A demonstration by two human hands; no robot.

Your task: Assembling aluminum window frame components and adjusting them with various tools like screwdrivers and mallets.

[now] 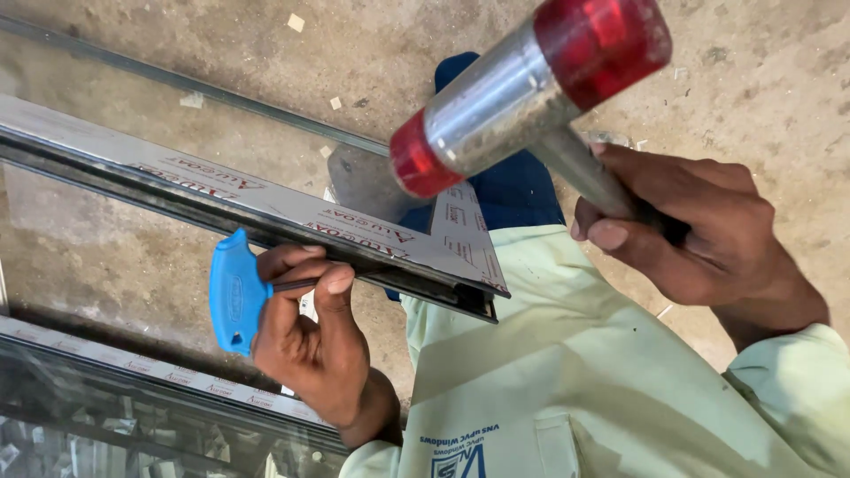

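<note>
My right hand (699, 235) grips the handle of a mallet (522, 93) with a shiny metal head and red plastic faces, raised above the end of a long profile. My left hand (310, 341) pinches the thin dark shaft of a tool with a blue T-shaped handle (232, 301), held just under the profile's lower edge. The profile (266, 208) is a metallic window-frame bar covered in printed protective film. It runs from the upper left to a mitred end near the centre, over my knee.
A second film-covered frame bar (133, 367) with glass below it crosses the lower left. A thin dark strip (204, 88) lies on the concrete floor (753, 80) behind. Small scraps litter the floor. My pale green clothing fills the lower right.
</note>
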